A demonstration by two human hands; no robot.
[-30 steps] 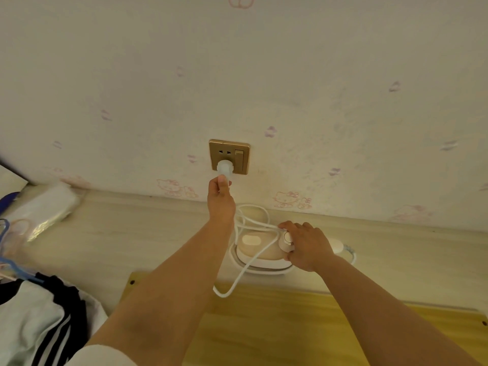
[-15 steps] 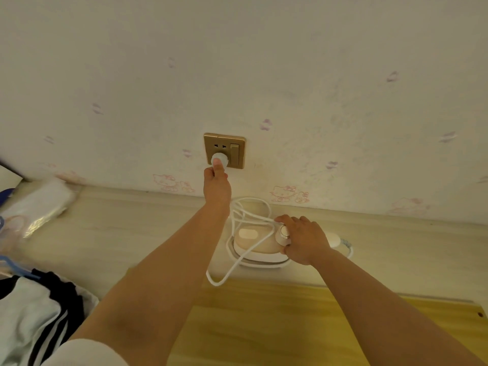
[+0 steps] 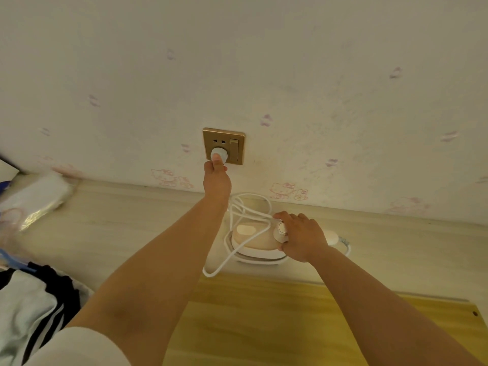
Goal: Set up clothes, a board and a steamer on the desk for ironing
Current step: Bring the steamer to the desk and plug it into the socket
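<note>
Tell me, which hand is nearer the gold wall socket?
Left. The left hand pinches the white round plug at the gold wall socket; the right hand rests lower, on the pink steamer on the desk.

Glossy plastic steamer [image 3: 257, 240], matt wooden board [image 3: 264, 326]

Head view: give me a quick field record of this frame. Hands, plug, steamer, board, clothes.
left hand: pinches the white plug, which sits at the wall socket
right hand: grips the steamer at its dial end
steamer: lies on the desk by the wall
cord: white, looped over and around the steamer
board: yellow wood, flat on the desk, nearer than the steamer
clothes: white with black stripes, lower left
seating of plug: cannot tell
</note>
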